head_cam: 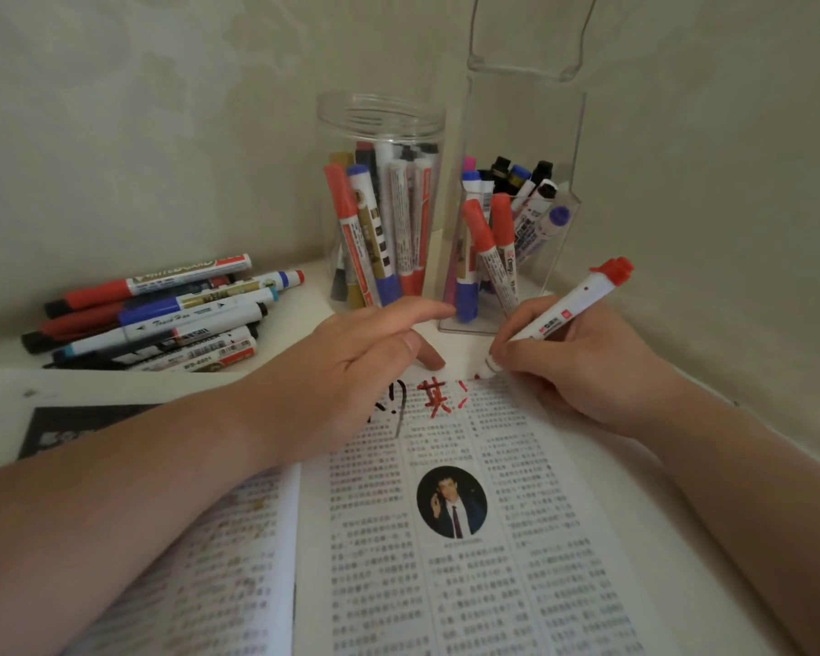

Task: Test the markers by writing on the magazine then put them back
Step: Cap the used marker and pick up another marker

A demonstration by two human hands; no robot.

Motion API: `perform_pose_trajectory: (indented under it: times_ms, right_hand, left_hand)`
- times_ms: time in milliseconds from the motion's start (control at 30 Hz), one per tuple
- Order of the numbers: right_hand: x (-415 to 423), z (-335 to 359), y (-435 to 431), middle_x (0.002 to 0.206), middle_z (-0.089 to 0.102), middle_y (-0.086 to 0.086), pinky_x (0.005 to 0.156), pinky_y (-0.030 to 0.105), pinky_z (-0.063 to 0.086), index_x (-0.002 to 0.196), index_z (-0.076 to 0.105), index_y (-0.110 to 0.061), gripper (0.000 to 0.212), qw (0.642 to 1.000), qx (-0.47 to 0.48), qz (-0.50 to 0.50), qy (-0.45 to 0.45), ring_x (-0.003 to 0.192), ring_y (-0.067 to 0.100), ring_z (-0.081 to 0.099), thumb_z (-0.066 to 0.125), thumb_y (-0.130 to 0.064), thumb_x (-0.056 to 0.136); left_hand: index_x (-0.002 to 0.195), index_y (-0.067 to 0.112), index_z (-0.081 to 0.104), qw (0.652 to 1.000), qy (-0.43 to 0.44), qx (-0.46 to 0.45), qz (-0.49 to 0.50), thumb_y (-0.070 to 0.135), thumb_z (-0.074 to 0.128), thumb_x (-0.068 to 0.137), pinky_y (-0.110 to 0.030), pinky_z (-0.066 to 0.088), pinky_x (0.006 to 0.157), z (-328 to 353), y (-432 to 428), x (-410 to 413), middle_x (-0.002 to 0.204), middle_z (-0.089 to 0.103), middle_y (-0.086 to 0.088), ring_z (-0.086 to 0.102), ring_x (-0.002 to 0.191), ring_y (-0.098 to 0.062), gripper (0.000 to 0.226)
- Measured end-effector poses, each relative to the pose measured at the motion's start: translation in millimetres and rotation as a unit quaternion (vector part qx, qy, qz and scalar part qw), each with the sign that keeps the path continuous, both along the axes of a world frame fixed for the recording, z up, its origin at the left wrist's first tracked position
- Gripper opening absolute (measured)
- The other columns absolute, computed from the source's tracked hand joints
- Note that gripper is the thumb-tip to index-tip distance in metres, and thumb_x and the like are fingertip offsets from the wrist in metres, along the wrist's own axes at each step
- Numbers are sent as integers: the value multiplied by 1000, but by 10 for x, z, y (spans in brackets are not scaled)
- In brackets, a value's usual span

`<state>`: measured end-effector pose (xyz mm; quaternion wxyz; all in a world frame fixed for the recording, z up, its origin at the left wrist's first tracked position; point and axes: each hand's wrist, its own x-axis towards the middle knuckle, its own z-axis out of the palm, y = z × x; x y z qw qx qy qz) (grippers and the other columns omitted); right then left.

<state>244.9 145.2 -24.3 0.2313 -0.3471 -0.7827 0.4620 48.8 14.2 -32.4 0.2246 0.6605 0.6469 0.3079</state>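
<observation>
At frame centre, the right hand (583,371) pinches the red marker (574,307), tip on the magazine (446,561) top margin to write. The left hand (351,371), fingers spread, apparently steadies the page.

We look at two walls meeting ahead of us. The left wall (138,134) is pale cream-grey with a faint, cloudy pattern, perhaps wallpaper. The right wall (739,158) has the same tone and looks a little darker. Below them we see a white table (692,570), its top running up to both walls. The light is soft and dim, with weak shadows along the foot of the walls.
</observation>
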Motion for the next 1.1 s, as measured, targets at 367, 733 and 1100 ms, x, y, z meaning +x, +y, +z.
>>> perform_pose_trajectory:
  times_ms: [367,733,1100]
  right_hand:
    - [-9,-7,-10,71,70,8,63,24,46,75,74,-9,9,998,40,23,-41,65,10,62,75,-5,82]
    - [11,-37,46,49,54,-7,46,11,36,75,68,0,11,1000,-4,22,9,45,2,48,68,5,86]
    - [35,-35,25,51,59,-6,48,10,38,72,67,0,17,998,-24,48,28,48,1,51,66,11,85]
  left_hand:
    - [140,50,44,1000,-6,4,-3,35,27,110,-22,31,107,-31,20,-22,118,65,29,44,124,14,38]
    - [140,49,46,1000,-9,6,1,35,28,110,-20,31,108,-30,18,-13,118,66,27,44,123,14,38]
    - [140,47,46,1000,-5,12,-4,35,28,110,-13,30,102,-44,29,-25,118,66,27,44,123,13,37]
